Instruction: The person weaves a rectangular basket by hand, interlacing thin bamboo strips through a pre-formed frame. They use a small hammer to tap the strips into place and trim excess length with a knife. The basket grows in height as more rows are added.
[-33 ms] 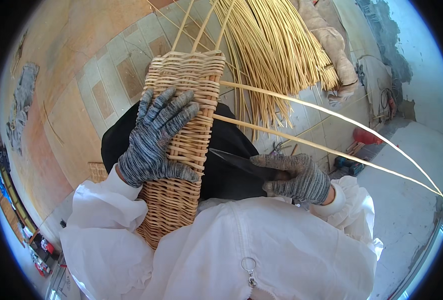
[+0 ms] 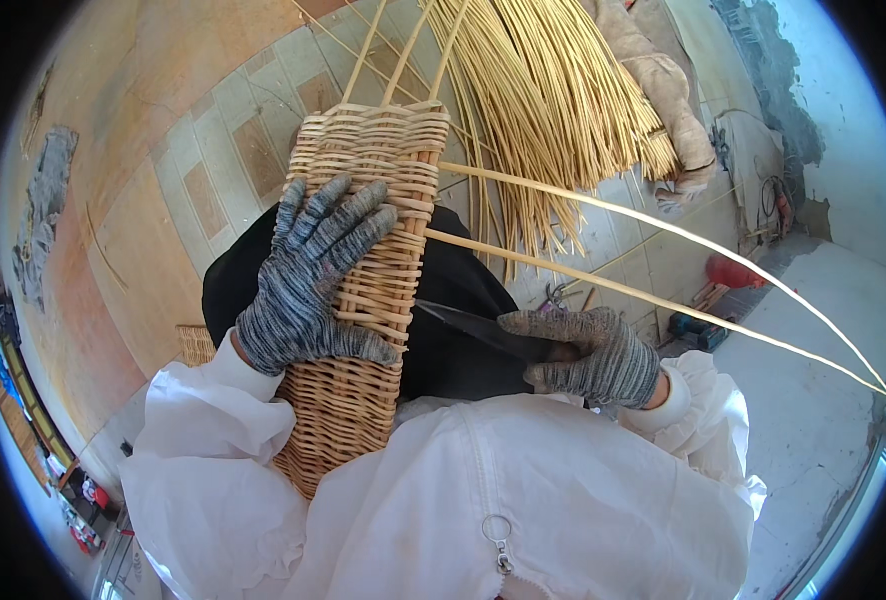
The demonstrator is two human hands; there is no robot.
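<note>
A narrow woven wicker panel [image 2: 363, 290] lies slantwise over my lap, with bare stakes sticking out of its far end. My left hand [image 2: 313, 275], in a grey striped knit glove, rests flat on the panel with fingers spread and the thumb stretched across it. To the right, my gloved right hand [image 2: 598, 355] is closed round the handle of a knife [image 2: 473, 327]. The knife's dark, pointed blade aims left, its tip at the panel's right edge. Two long cane strands [image 2: 603, 280] run out from that same edge to the right.
A big bundle of pale canes [image 2: 533, 100] spreads over the tiled floor ahead, beside a rolled beige cloth [image 2: 668, 85]. Further right are a red rounded object [image 2: 733, 270] and a teal-and-black tool [image 2: 703, 328]. Another woven piece [image 2: 196, 345] shows at the left.
The knife and my right hand have shifted very slightly left, bringing the tip closer to the panel's edge. My left hand looks the same.
</note>
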